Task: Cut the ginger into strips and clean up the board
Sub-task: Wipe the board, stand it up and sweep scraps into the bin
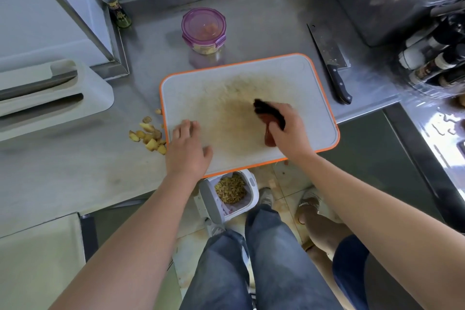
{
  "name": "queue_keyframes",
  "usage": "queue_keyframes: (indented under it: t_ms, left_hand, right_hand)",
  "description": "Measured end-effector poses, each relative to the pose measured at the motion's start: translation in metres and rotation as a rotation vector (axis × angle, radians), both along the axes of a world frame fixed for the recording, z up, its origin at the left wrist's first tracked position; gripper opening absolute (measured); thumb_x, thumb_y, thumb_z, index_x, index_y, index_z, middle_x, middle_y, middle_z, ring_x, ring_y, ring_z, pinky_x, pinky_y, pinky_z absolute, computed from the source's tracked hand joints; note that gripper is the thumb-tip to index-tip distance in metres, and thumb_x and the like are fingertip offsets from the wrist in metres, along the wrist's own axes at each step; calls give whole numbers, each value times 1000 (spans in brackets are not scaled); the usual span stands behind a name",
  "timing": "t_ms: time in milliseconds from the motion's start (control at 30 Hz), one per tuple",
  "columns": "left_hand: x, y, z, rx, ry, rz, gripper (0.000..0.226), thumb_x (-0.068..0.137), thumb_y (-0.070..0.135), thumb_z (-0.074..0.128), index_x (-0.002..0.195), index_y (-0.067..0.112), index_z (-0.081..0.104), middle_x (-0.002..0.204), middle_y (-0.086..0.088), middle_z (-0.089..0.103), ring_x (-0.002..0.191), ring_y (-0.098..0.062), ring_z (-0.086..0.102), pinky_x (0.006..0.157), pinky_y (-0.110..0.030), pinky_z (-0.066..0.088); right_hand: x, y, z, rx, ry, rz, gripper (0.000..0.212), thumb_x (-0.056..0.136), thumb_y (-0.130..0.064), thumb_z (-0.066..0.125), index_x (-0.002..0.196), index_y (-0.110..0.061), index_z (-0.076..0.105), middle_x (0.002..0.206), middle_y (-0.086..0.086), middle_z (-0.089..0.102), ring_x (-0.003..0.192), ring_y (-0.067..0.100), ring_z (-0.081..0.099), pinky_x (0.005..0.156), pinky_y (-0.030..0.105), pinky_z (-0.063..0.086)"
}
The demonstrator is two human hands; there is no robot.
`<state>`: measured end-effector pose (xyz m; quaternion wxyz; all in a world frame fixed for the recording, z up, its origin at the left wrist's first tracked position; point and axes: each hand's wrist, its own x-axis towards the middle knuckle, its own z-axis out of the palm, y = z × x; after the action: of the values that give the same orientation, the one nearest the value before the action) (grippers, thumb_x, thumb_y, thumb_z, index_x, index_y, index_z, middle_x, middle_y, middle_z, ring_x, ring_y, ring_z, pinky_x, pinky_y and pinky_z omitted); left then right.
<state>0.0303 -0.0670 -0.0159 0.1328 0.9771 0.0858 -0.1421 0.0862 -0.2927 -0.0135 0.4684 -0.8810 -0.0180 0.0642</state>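
Observation:
A white cutting board [191, 93] with an orange rim lies on the steel counter, its near edge hanging over the counter's front. A brownish stain covers its middle. My right hand [289, 131] grips a brush [268, 113] with black bristles and a red handle, bristles down on the board. My left hand [187, 146] rests flat on the board's left edge. Ginger chunks [149, 137] lie on the counter left of the board. Below the board's near edge, a white bin [232, 191] on the floor holds ginger strips.
A cleaver [332, 63] with a black handle lies right of the board. A purple-lidded container [203, 30] stands behind it. A sauce bottle [114, 5] is at the back left, several bottles [432, 58] at the right. Another person's legs [324, 229] stand on my right.

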Motion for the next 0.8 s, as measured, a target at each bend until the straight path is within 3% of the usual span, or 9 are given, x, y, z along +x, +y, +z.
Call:
queue_keyframes:
  t_ms: [100, 200, 267, 367, 433, 567, 633, 700, 800]
  left_hand:
    - [7, -1, 3, 27, -45, 9, 49, 96, 24, 44, 142, 7, 38, 143, -10, 38, 126, -30, 35, 96, -39, 41]
    - [15, -1, 3, 84, -72, -3, 34, 94, 17, 45, 126, 5, 50, 124, -12, 49, 111, -31, 44, 81, -39, 44]
    - [20, -1, 3, 101, -99, 10, 24, 92, 15, 47, 113, 4, 55, 112, -13, 51, 103, -32, 46, 71, -39, 42]
    - [27, -1, 0, 114, -126, 46, 18, 90, 12, 52, 104, 5, 58, 104, -13, 52, 98, -33, 48, 67, -40, 41]
    - [32, -1, -1, 112, -141, 74, 13, 88, 9, 54, 98, 4, 60, 99, -14, 53, 95, -34, 48, 67, -41, 41]
    - [38, -3, -1, 92, -167, 150, 6, 87, 6, 57, 86, 3, 62, 92, -14, 53, 91, -33, 49, 63, -42, 42]
    - [38, -2, -1, 65, -184, 171, 5, 85, 3, 58, 83, 2, 62, 90, -14, 53, 92, -33, 49, 60, -42, 43]
    - [38, -1, -4, 45, -206, 179, 5, 84, 0, 59, 81, 2, 63, 89, -14, 53, 90, -34, 49, 59, -41, 42]
    - [37, -2, -6, 17, -240, 185, 7, 82, -4, 61, 78, 1, 64, 85, -15, 52, 86, -36, 49, 60, -41, 42]
  right_hand:
    - [4, 1, -18, -214, -42, 58, 55, 74, -1, 46, 127, -12, 59, 125, 9, 58, 111, 31, 49, 100, 45, 40]
    - [-16, 11, -7, -135, 14, 397, 51, 69, -7, 47, 114, -14, 67, 114, 1, 64, 105, 17, 54, 97, 20, 37]
    - [-16, 9, 3, -53, 80, 520, 46, 71, -1, 48, 109, -14, 70, 104, -5, 66, 96, 4, 56, 89, 14, 41]
    - [20, 0, 15, 243, 107, 224, 55, 72, 10, 40, 107, -20, 69, 98, -1, 71, 64, 2, 62, 60, 25, 51]
    - [58, -10, 15, 239, 1, -14, 60, 72, 9, 37, 112, -23, 66, 103, 2, 71, 56, 11, 61, 51, 25, 50]
    - [123, -34, -18, -88, -49, -229, 54, 74, -11, 34, 121, -18, 61, 112, 2, 66, 101, 21, 62, 90, 36, 51]
    - [135, -28, -38, -138, -4, -206, 60, 71, -19, 30, 124, -20, 59, 118, 3, 65, 108, 25, 60, 93, 46, 50]
    - [135, -5, -41, -138, -11, -102, 58, 73, -11, 35, 126, -15, 59, 120, 6, 65, 108, 29, 60, 94, 47, 49]
    - [122, 32, -28, -13, -56, 187, 57, 69, -2, 39, 119, -7, 65, 115, 9, 69, 105, 26, 64, 96, 35, 50]
